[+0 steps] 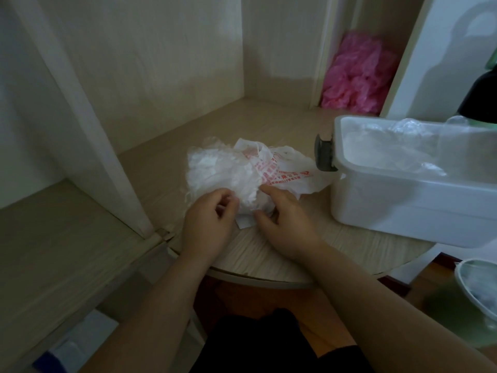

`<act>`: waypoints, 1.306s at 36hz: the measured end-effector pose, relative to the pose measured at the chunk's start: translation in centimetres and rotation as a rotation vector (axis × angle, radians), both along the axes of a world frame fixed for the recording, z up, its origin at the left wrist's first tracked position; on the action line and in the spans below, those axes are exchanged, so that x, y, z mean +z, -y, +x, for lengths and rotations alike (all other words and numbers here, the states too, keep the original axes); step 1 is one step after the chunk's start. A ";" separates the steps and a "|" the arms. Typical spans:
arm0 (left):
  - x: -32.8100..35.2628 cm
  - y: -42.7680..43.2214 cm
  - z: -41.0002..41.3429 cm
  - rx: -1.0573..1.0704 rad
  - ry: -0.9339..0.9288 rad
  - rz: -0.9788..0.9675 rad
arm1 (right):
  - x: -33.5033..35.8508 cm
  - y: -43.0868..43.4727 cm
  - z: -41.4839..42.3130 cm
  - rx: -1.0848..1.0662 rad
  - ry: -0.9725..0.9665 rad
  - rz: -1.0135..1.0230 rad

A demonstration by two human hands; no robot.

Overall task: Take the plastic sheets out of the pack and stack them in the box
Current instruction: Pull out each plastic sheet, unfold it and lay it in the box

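A crumpled bundle of thin white plastic sheets (215,170) lies on the wooden desk (269,259), half inside a white pack with red print (279,170). My left hand (209,219) pinches the near edge of the sheets with curled fingers. My right hand (285,222) grips the near end of the bundle, thumb and fingers curled round it. To the right stands a white plastic box (403,208) with a grey latch (324,152); clear crumpled sheets (398,146) lie inside it.
A heap of pink plastic (355,74) fills a cubby at the back right. White shelf walls (80,117) rise left and behind. A dark bottle (481,95) stands behind the box. A clear-lidded container (476,286) sits at the lower right, beyond the desk's curved front edge.
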State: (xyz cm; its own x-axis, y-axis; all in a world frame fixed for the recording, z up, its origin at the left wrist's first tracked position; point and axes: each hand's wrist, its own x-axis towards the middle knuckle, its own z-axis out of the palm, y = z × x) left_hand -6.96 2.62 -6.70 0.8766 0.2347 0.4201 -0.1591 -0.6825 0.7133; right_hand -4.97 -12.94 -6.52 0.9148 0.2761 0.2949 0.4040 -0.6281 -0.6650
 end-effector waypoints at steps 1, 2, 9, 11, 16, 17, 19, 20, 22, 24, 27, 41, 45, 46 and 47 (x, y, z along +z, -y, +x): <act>0.0 -0.1 0.0 -0.004 0.010 -0.006 | 0.0 0.0 0.0 0.001 0.000 0.001; 0.0 -0.1 0.0 -0.008 0.020 -0.030 | 0.1 0.0 -0.1 0.002 -0.001 0.003; 0.5 -0.5 -0.4 -0.031 0.109 -0.256 | 0.4 -0.4 -0.1 -0.018 -0.024 0.057; 0.9 -0.3 -0.5 -0.044 0.100 -0.319 | 0.6 -0.5 -0.1 -0.032 -0.030 0.076; 1.9 -0.4 -0.3 -0.002 0.105 -0.415 | 1.3 -0.8 0.0 -0.017 -0.086 0.089; 2.1 -0.4 -0.3 0.026 0.102 -0.436 | 1.4 -0.8 0.0 -0.017 -0.078 0.073; 2.5 -0.5 -0.3 0.027 0.041 -0.513 | 1.6 -0.9 -0.1 -0.013 -0.062 0.052; 2.6 -0.6 -0.4 -0.002 -0.010 -0.531 | 1.7 -0.9 -0.1 -0.009 -0.052 0.048; 2.7 -0.8 -0.5 -0.095 -0.136 -0.483 | 1.8 -1.1 -0.1 0.003 -0.033 0.041; 2.3 -1.2 -0.3 -0.116 -0.249 -0.404 | 1.9 -1.1 -0.1 0.023 -0.016 0.018; 2.0 -1.6 0.1 -0.075 -0.295 -0.369 | 2.0 -1.1 0.0 0.081 -0.029 -0.040; 5.5 -1.2 0.8 -0.406 -0.120 -0.732 | 3.1 -1.6 1.3 0.064 -0.177 -0.174; 5.5 -0.9 1.1 -0.513 -0.208 -0.855 | 3.6 -1.7 0.9 0.041 0.062 -0.029; 5.5 -0.9 1.2 -0.489 -0.198 -0.911 | 3.9 -1.6 0.8 0.044 0.099 0.007; 5.4 -1.1 1.5 -0.443 -0.176 -0.959 | 4.2 -1.5 0.7 0.050 0.113 0.036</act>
